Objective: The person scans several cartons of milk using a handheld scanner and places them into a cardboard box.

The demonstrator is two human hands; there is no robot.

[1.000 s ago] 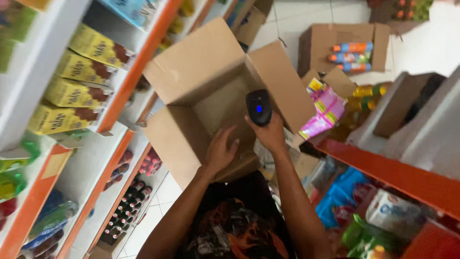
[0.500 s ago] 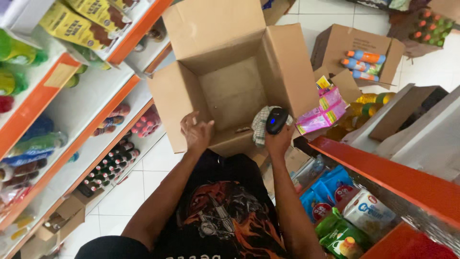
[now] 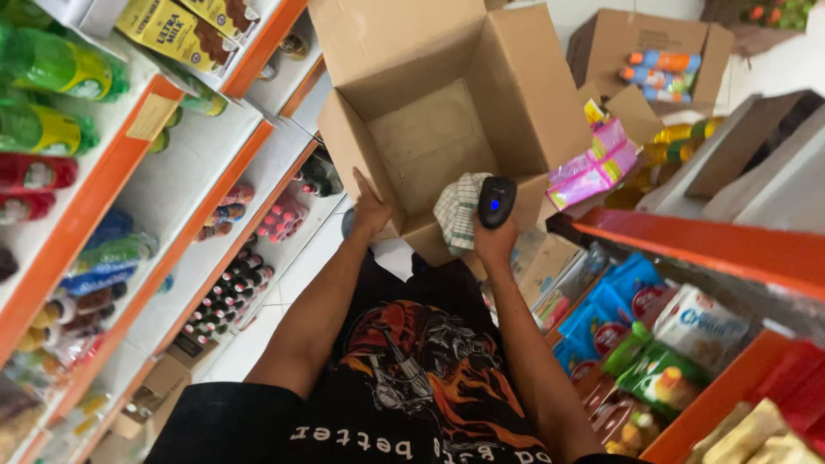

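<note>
- Since half a second ago: cardboard box (image 3: 447, 112) sits higher and nearer the centre top of the frame; both hands remain at its near edge, the scanner now upright against the near wall.
- Left hand (image 3: 369, 210): fingers spread flat against the box's lower left corner, propping it from outside.
- Right hand (image 3: 491, 241): closed around a black handheld scanner (image 3: 497, 201) with a blue light, a checked cloth (image 3: 457, 213) bunched against the same grip at the box's near rim.
- Box: open, flaps up, interior empty, tilted toward the viewer, held in the aisle between shelves.
- Surroundings: green bottles (image 3: 51, 73) upper left; pink packets (image 3: 593, 167) right of centre; snack bags (image 3: 653, 344) lower right.
- Risk, judged: only one palm and a crowded grip carry the box; it could slip or tip, and the scanner or cloth could drop from overloaded fingers.
</note>
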